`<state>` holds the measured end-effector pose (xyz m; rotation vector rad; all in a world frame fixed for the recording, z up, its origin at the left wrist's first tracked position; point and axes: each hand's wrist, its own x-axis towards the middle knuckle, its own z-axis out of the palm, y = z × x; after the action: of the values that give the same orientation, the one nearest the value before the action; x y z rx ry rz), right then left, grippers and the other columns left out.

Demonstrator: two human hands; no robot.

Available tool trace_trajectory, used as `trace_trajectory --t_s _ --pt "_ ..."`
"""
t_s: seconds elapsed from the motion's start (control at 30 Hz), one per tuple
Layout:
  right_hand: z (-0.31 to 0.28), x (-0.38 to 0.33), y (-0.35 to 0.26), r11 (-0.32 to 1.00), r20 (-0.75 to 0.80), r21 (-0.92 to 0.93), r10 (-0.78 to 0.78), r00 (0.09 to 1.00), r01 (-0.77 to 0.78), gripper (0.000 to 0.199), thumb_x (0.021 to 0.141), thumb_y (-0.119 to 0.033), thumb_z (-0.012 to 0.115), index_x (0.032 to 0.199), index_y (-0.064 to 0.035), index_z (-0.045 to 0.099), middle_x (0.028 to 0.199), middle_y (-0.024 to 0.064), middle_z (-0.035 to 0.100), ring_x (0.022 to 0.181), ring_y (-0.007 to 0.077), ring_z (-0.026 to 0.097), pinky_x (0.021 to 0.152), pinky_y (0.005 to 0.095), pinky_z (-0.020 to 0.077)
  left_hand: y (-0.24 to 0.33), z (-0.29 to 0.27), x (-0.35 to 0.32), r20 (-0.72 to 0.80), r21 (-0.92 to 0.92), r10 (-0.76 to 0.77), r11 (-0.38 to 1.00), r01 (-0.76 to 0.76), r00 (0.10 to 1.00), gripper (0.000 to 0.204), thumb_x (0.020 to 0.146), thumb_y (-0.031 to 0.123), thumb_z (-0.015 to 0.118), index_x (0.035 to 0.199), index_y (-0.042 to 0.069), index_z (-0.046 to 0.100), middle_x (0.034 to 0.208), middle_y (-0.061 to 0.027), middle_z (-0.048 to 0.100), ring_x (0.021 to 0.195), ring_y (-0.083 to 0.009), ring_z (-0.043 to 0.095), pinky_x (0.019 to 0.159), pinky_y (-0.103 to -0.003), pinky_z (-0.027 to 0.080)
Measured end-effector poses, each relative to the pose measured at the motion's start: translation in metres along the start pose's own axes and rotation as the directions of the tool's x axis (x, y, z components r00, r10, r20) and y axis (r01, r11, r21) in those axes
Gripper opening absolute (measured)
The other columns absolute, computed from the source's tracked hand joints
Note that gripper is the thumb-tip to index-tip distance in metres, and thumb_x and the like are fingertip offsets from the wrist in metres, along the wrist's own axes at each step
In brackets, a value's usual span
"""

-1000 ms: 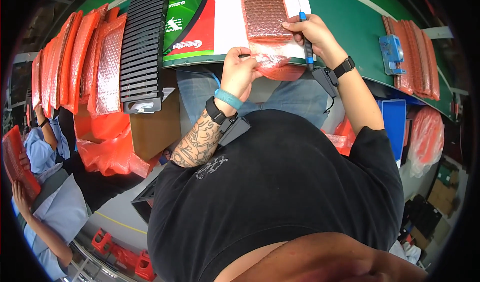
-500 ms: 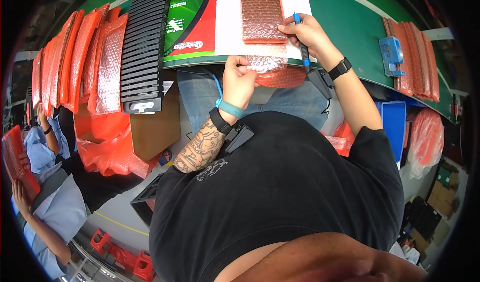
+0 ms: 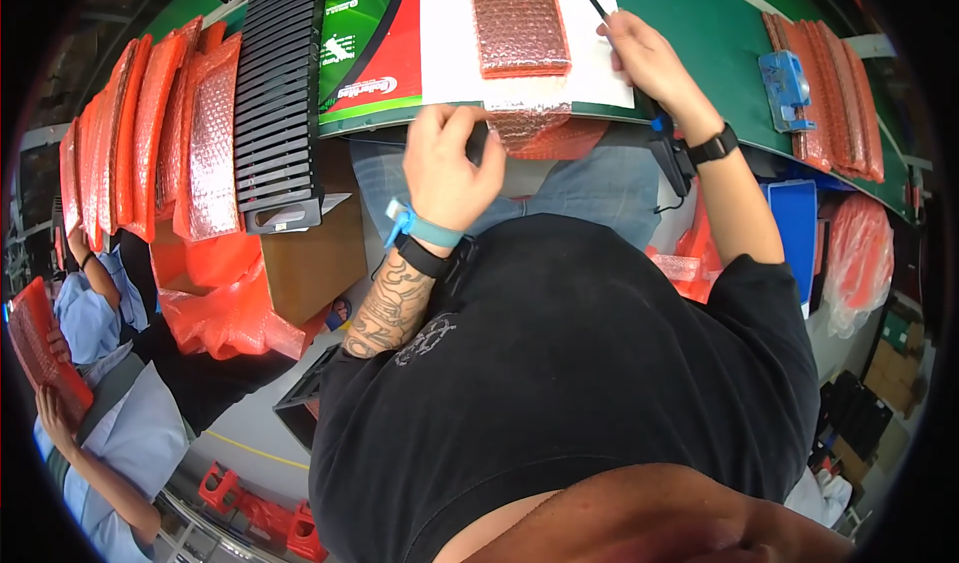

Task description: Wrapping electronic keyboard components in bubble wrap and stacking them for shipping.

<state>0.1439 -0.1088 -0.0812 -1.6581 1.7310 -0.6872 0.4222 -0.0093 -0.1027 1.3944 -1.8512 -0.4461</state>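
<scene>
A flat bundle in red bubble wrap lies on a white sheet in front of me. Its loose bubble-wrap flap hangs over the near table edge. My left hand hovers just left of that flap, thumb and fingers apart and curved, with nothing visible in them. To the right of the bundle, my right hand is closed round a slim cutter knife. Its thin dark blade points up and away to the left, clear of the wrap. A blue part shows below the hand.
Red bubble-wrap packs stand in a row at the left, beside a black slatted rack. A blue tape dispenser stands by more packs at the right. At far left another person holds a red pack.
My left hand has come off the flap, moving left and opening. The right hand has shifted right, away from the bundle, and the knife's dark blade now shows above it.
</scene>
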Motion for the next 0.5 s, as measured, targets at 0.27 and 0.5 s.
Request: trace_trajectory --t_s 0.27,0.5 --pt "-0.011 -0.041 -0.028 0.823 0.213 -0.297 -0.436 0.874 0.483 0.015 0.099 -0.017 0.057 0.102 -0.0042 0.063 0.081 0.0132 0.064 0.081 0.0274 0.064 0.073 0.0362 0.0489 -0.035 0.015 0.055 0.089 0.118 0.254 0.957 -0.263 0.963 0.035 0.07 0.028 0.088 0.102 0.022 0.077 0.144 -0.0195 0.049 0.139 -0.0443 0.035 0.113 -0.055 0.03" --pt "0.014 -0.032 -0.034 0.652 0.24 -0.474 -0.551 0.799 0.592 0.019 0.088 -0.011 0.061 0.105 -0.0064 0.069 0.089 0.0128 0.067 0.085 0.0351 0.067 0.074 0.0452 0.0535 -0.041 0.022 0.07 0.127 0.109 0.191 0.973 -0.205 0.973 0.04 0.065 0.034 0.09 0.103 0.026 0.078 0.152 -0.0212 0.041 0.146 -0.0449 0.025 0.118 -0.058 0.021"
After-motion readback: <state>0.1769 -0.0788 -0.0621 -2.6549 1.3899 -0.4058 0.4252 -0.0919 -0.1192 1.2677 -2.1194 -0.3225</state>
